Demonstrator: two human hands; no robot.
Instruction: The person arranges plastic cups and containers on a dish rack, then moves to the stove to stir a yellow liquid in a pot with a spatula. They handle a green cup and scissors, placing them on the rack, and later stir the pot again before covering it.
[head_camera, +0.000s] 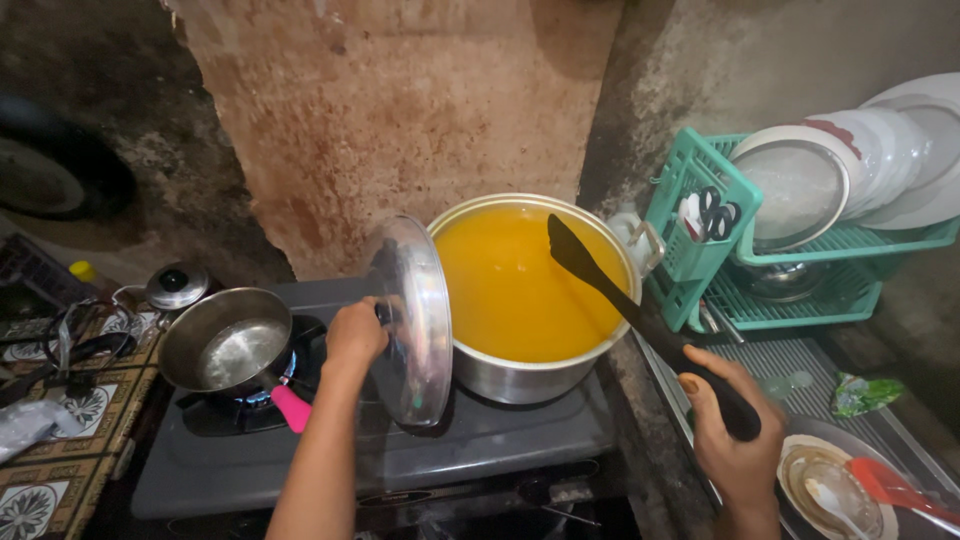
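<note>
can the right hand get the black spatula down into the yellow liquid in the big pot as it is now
Probably yes: the left hand holds the round metal lid aside, leaving the large steel pot open below the long black spatula in the right hand.

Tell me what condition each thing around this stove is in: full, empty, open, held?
Big pot: uncovered, nearly full of orange liquid.
Lid: off, held on edge by left hand.
Black spatula: gripped by right hand, blade over the liquid.
Small saucepan: uncovered, on the left burner.
Dish rack: holding plates.
</note>
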